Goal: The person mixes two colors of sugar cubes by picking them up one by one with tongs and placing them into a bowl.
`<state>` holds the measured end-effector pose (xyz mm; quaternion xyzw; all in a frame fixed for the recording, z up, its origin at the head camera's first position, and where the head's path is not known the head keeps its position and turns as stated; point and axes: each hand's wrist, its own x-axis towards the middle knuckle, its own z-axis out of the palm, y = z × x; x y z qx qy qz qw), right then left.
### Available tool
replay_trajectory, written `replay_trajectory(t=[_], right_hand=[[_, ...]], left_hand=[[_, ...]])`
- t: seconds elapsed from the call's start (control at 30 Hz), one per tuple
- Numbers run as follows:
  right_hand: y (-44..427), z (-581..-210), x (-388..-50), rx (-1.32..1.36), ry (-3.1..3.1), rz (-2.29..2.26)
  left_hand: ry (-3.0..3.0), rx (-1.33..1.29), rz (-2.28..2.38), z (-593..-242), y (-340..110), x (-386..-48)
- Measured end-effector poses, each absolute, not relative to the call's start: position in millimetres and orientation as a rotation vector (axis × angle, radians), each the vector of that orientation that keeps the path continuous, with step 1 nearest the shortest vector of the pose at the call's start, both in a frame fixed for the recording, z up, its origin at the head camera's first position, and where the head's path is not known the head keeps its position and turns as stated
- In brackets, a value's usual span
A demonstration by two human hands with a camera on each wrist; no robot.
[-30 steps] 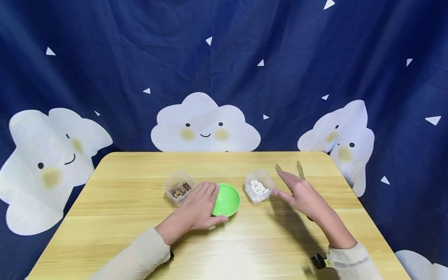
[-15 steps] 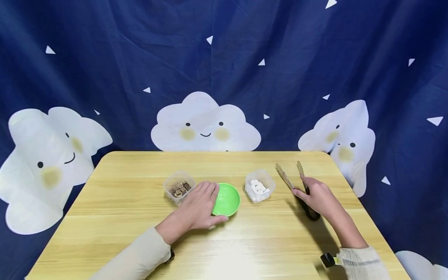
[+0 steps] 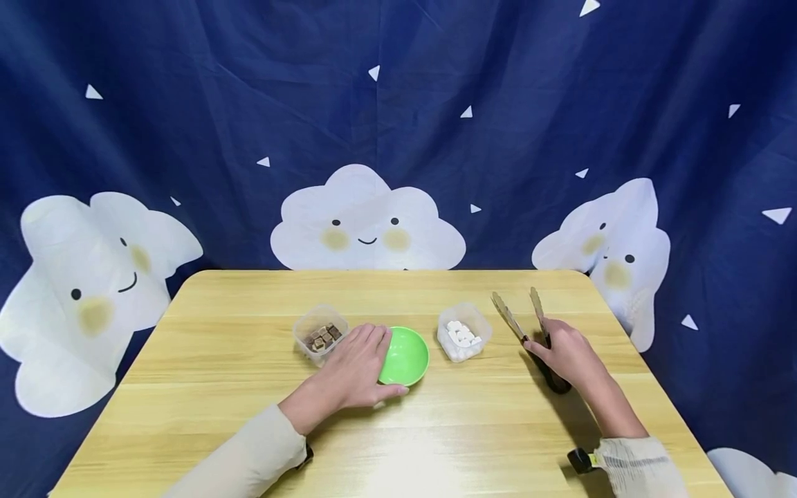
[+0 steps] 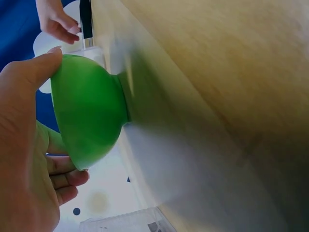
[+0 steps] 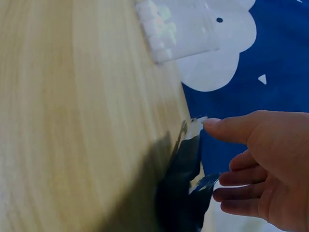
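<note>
My left hand (image 3: 358, 366) grips a light green bowl (image 3: 407, 356) by its rim, with the thumb on the near side and the fingers on the far side. The bowl stands upright on the table and holds nothing that I can see. At the right, my right hand (image 3: 569, 353) holds a pair of tongs (image 3: 509, 318) across its two spread arms. Thumb and fingertips meet opposite arms in the right wrist view. Metal tips point to the back; the black grips (image 5: 181, 188) lie toward the front. Part of the right arm is hidden by the fingers.
Left of the bowl stands a clear plastic box (image 3: 317, 321) with brown cubes (image 3: 324, 337), partly behind my left hand. Between bowl and tongs is another clear box (image 3: 463, 315) of white pieces (image 3: 462, 335). A dark blue curtain (image 3: 398, 90) hangs behind the wooden table (image 3: 249, 297).
My right hand has moved right and back toward me, from beside the box of white pieces onto the tongs. The left hand and bowl have stayed in place.
</note>
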<state>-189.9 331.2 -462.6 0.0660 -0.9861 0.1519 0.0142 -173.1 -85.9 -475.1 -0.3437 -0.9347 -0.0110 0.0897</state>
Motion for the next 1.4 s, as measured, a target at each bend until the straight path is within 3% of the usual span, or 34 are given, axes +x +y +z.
replay_trajectory(t=[0.83, 1.4], right_hand=[[328.0, -483.3, -201.6, -0.06, -3.11, 0.45], [330.3, -474.9, -202.6, -0.191, -3.118, 0.601]], left_hand=[[-2.851, -0.987, -0.066, -469.7, -81.6, -173.1], [-2.853, -1.01, -0.018, -465.7, -80.2, -173.0]])
